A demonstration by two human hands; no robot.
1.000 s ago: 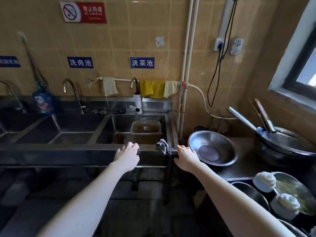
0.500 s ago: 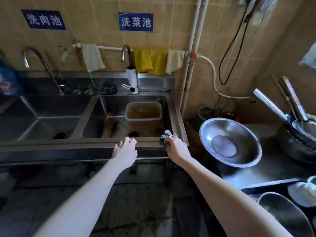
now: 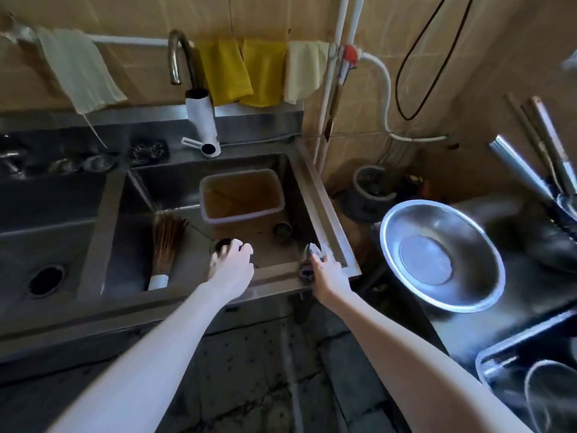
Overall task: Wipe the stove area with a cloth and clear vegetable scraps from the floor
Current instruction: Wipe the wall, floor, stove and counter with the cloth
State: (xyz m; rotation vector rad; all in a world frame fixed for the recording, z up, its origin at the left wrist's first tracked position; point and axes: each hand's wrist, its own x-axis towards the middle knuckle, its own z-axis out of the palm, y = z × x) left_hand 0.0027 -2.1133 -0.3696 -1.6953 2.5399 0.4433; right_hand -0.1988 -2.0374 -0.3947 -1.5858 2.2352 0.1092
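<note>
Now | right hand (image 3: 329,275) touching dark cloth (image 3: 306,270) on sink rim (image 3: 274,272), grip blurred, cannot tell | left hand (image 3: 232,267) grip slack, empty

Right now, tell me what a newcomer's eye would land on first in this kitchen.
The two bright yellow cloths hanging on the wall pipe above the steel sink stand out most. Next comes the shiny round steel basin on the dark counter at right. In the middle, the right hand touches a dark grey cloth on the sink's front right corner.
</note>
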